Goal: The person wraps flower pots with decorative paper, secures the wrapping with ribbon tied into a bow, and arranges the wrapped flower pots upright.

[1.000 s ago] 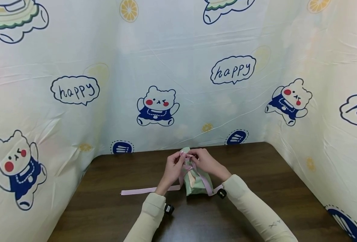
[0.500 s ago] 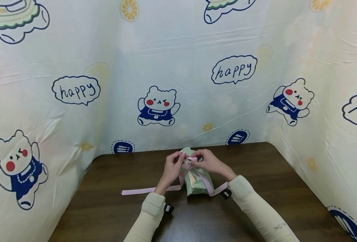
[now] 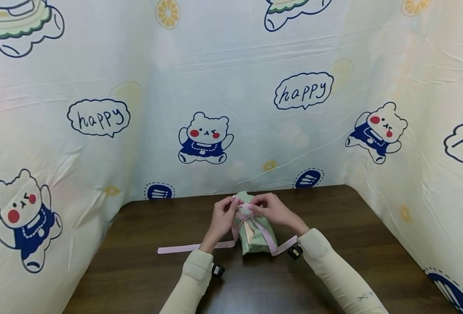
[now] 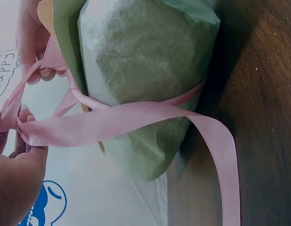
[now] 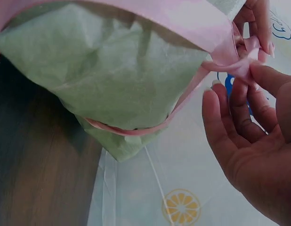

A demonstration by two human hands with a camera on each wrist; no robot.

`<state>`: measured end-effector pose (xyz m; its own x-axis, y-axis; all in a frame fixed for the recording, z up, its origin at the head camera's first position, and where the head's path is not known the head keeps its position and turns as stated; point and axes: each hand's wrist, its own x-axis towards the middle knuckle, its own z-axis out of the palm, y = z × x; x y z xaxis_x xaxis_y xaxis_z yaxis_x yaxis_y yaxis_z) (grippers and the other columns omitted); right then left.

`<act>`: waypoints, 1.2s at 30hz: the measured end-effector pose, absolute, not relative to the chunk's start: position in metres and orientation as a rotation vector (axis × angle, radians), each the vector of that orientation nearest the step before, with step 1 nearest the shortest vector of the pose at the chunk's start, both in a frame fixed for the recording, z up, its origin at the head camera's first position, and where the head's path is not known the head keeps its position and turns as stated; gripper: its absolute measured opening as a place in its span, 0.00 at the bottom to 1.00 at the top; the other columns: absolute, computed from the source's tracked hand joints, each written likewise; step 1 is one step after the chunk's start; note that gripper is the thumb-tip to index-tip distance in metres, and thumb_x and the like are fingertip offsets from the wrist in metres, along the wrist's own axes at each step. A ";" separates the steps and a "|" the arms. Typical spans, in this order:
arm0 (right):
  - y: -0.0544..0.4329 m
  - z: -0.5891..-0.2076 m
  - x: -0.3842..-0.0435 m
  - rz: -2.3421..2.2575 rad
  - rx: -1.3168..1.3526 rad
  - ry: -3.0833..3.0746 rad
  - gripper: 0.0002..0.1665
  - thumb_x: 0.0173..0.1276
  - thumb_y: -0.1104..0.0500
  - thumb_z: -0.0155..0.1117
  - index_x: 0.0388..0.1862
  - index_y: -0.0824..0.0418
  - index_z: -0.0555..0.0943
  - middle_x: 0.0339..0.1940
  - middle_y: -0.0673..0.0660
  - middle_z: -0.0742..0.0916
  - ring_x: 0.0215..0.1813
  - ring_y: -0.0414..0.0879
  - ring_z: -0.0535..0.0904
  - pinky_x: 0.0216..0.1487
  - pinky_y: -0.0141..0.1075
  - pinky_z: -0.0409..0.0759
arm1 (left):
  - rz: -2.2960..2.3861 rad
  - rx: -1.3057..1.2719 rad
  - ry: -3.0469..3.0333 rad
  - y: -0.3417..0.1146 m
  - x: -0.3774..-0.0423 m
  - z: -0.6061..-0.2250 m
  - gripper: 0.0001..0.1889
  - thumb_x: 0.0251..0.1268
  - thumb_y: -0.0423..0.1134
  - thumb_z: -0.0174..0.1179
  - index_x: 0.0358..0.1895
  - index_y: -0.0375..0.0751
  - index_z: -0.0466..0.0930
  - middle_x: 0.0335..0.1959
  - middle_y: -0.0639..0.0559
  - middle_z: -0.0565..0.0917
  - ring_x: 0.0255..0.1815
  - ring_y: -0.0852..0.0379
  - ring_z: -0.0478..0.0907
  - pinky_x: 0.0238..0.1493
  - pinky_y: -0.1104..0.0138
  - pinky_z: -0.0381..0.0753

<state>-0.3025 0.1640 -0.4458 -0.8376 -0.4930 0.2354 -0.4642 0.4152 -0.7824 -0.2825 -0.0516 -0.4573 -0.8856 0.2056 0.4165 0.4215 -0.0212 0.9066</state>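
A green paper-wrapped parcel (image 3: 258, 242) with a peach-coloured piece (image 3: 249, 233) on its front sits near the far part of the table. Pink ribbon (image 4: 98, 125) runs around it and meets in loops near its upper end. My left hand (image 3: 221, 219) pinches a ribbon loop between thumb and fingers, at the parcel's upper left. From the other side, my right hand (image 3: 275, 213) pinches the ribbon with thumb and fingertips, its other fingers loosely bent in the right wrist view. The knot area (image 5: 242, 68) lies between both hands, partly covered by fingers.
The dark wooden table (image 3: 145, 279) ends just behind the parcel at a printed curtain (image 3: 247, 144), which also hangs at both sides. One long ribbon tail (image 3: 188, 248) lies out to the left. Another short stretch (image 3: 287, 245) reaches toward the right wrist camera (image 3: 295, 251).
My right hand and forearm have shifted slightly right, and its fingers now sit lower on the ribbon loop. My left hand stays almost in place, still pinching ribbon.
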 end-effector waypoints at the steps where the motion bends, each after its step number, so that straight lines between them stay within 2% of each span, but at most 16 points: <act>1: 0.164 -0.446 -0.303 -1.440 -0.867 2.628 0.07 0.75 0.58 0.64 0.40 0.58 0.87 0.36 0.52 0.87 0.37 0.49 0.79 0.40 0.34 0.80 | -2.029 -0.675 -2.078 -0.052 -0.283 -0.457 0.13 0.79 0.32 0.53 0.42 0.24 0.84 0.36 0.23 0.80 0.30 0.51 0.73 0.31 0.73 0.74; 4: 0.167 -0.447 -0.304 -1.477 -0.839 2.656 0.05 0.73 0.57 0.67 0.38 0.56 0.87 0.35 0.51 0.87 0.38 0.53 0.80 0.41 0.36 0.81 | -2.028 -0.671 -2.083 -0.053 -0.283 -0.458 0.13 0.79 0.31 0.52 0.42 0.24 0.84 0.36 0.21 0.79 0.30 0.52 0.73 0.32 0.75 0.73; 6: 0.169 -0.447 -0.304 -1.491 -0.844 2.679 0.05 0.72 0.57 0.69 0.38 0.56 0.88 0.35 0.52 0.88 0.39 0.54 0.81 0.41 0.37 0.82 | -2.014 -0.672 -2.074 -0.054 -0.289 -0.466 0.14 0.80 0.34 0.53 0.42 0.26 0.84 0.33 0.26 0.79 0.29 0.54 0.73 0.31 0.75 0.72; 9: 0.172 -0.448 -0.305 -1.517 -0.882 2.695 0.04 0.70 0.58 0.70 0.37 0.56 0.89 0.35 0.52 0.89 0.39 0.53 0.83 0.42 0.39 0.84 | -1.984 -0.670 -2.065 -0.055 -0.297 -0.478 0.14 0.80 0.36 0.54 0.42 0.29 0.86 0.35 0.33 0.83 0.29 0.57 0.72 0.29 0.74 0.71; 11: 0.174 -0.448 -0.307 -1.520 -0.902 2.700 0.04 0.70 0.59 0.71 0.37 0.56 0.90 0.36 0.53 0.90 0.38 0.53 0.84 0.40 0.38 0.85 | -1.957 -0.681 -2.054 -0.056 -0.303 -0.486 0.14 0.79 0.37 0.54 0.43 0.31 0.86 0.37 0.36 0.84 0.30 0.59 0.72 0.29 0.74 0.69; 13: 0.175 -0.448 -0.308 -1.533 -0.897 2.692 0.04 0.70 0.60 0.70 0.38 0.58 0.91 0.37 0.54 0.91 0.37 0.56 0.85 0.37 0.36 0.84 | -1.937 -0.698 -2.058 -0.057 -0.304 -0.486 0.13 0.79 0.34 0.54 0.44 0.29 0.86 0.43 0.34 0.86 0.34 0.54 0.76 0.33 0.74 0.73; 16: 0.177 -0.447 -0.308 -1.529 -0.856 2.691 0.06 0.70 0.61 0.70 0.40 0.59 0.91 0.37 0.55 0.91 0.33 0.56 0.85 0.32 0.34 0.83 | -1.924 -0.723 -2.052 -0.058 -0.304 -0.486 0.12 0.78 0.29 0.53 0.44 0.26 0.86 0.45 0.31 0.85 0.42 0.49 0.80 0.41 0.72 0.79; 19: 0.178 -0.446 -0.308 -1.526 -0.818 2.691 0.06 0.71 0.61 0.69 0.41 0.59 0.91 0.38 0.55 0.91 0.31 0.49 0.84 0.32 0.41 0.85 | -1.923 -0.745 -2.037 -0.059 -0.300 -0.480 0.11 0.77 0.27 0.54 0.44 0.23 0.85 0.44 0.29 0.85 0.43 0.53 0.82 0.45 0.71 0.81; 23: 0.181 -0.447 -0.308 -1.542 -0.799 2.681 0.06 0.71 0.62 0.68 0.42 0.60 0.90 0.38 0.57 0.91 0.29 0.45 0.82 0.34 0.51 0.86 | -1.912 -0.790 -2.002 -0.060 -0.290 -0.468 0.08 0.73 0.25 0.56 0.41 0.21 0.85 0.39 0.28 0.83 0.34 0.64 0.75 0.36 0.74 0.74; 25: 0.182 -0.448 -0.309 -1.558 -0.799 2.676 0.07 0.71 0.62 0.68 0.43 0.60 0.90 0.38 0.58 0.91 0.30 0.47 0.83 0.34 0.49 0.86 | -1.915 -0.793 -1.999 -0.061 -0.286 -0.464 0.07 0.72 0.24 0.58 0.40 0.21 0.85 0.38 0.27 0.82 0.32 0.64 0.72 0.34 0.74 0.72; 27: 0.184 -0.449 -0.309 -1.567 -0.804 2.678 0.08 0.72 0.63 0.67 0.45 0.61 0.90 0.39 0.58 0.91 0.31 0.51 0.84 0.32 0.44 0.86 | -1.929 -0.773 -2.018 -0.062 -0.286 -0.465 0.06 0.71 0.24 0.60 0.40 0.22 0.85 0.37 0.27 0.82 0.31 0.61 0.73 0.33 0.74 0.72; 30: 0.186 -0.451 -0.311 -1.573 -0.821 2.683 0.10 0.73 0.63 0.65 0.49 0.64 0.89 0.41 0.58 0.91 0.32 0.58 0.84 0.31 0.41 0.86 | -1.952 -0.718 -2.066 -0.063 -0.290 -0.470 0.06 0.70 0.25 0.61 0.41 0.23 0.86 0.39 0.28 0.84 0.34 0.51 0.79 0.36 0.74 0.78; 32: 0.187 -0.452 -0.312 -1.564 -0.842 2.698 0.11 0.74 0.63 0.64 0.50 0.66 0.88 0.41 0.59 0.91 0.32 0.61 0.84 0.30 0.43 0.85 | -1.949 -0.684 -2.091 -0.065 -0.294 -0.478 0.06 0.70 0.24 0.61 0.43 0.24 0.86 0.40 0.30 0.85 0.36 0.46 0.81 0.38 0.70 0.83; 34: 0.188 -0.452 -0.313 -1.543 -0.847 2.734 0.11 0.75 0.63 0.64 0.50 0.66 0.88 0.40 0.58 0.91 0.31 0.58 0.84 0.29 0.43 0.85 | -1.937 -0.653 -2.102 -0.066 -0.299 -0.484 0.07 0.69 0.25 0.62 0.44 0.25 0.87 0.41 0.32 0.87 0.37 0.47 0.83 0.39 0.66 0.85; 36: 0.189 -0.451 -0.313 -1.522 -0.838 2.773 0.10 0.75 0.63 0.64 0.49 0.64 0.89 0.38 0.57 0.91 0.29 0.53 0.83 0.28 0.39 0.84 | -1.927 -0.628 -2.112 -0.067 -0.302 -0.489 0.07 0.69 0.26 0.63 0.44 0.27 0.87 0.41 0.34 0.88 0.36 0.52 0.83 0.38 0.66 0.85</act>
